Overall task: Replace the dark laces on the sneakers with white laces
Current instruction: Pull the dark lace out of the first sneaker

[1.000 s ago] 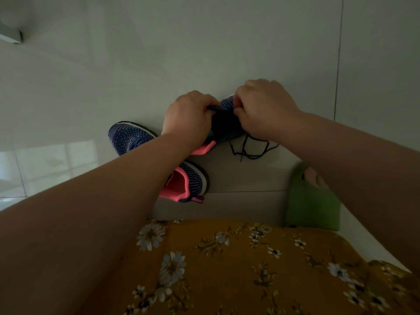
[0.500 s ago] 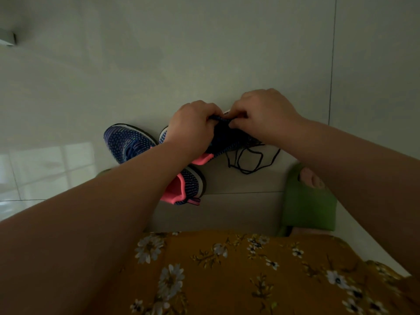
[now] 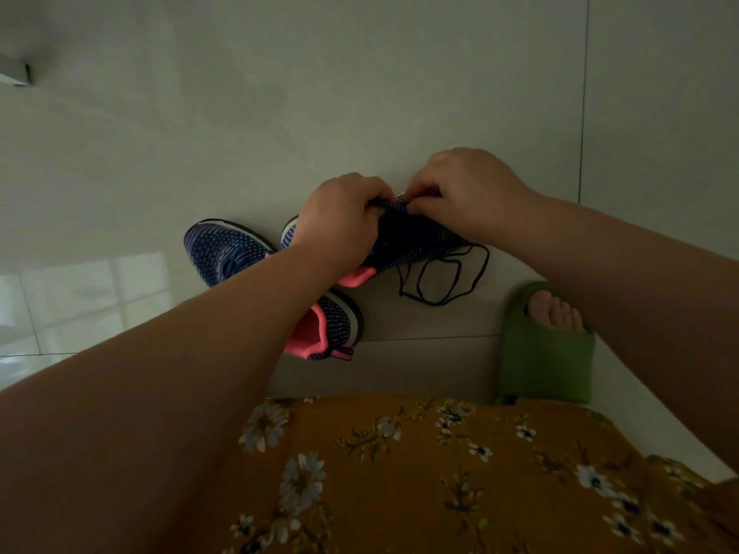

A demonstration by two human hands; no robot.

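Fingers of both the left hand (image 3: 340,217) and right hand (image 3: 468,189) clench the light, soft-knit sneaker (image 3: 412,241), whose limp dark lace (image 3: 444,281) looks easiest pinched near an eyelet.

Two sneakers: one blue-knit sneaker (image 3: 224,249) on the tiled floor (image 3: 360,94), one raised sneaker (image 3: 412,237) between two hands, the left hand (image 3: 340,221) and the right hand (image 3: 468,189). One loose dark lace (image 3: 444,279) trailing from the raised one. One green slipper (image 3: 546,353), one foot (image 3: 554,311) inside it, and one floral garment (image 3: 440,473).
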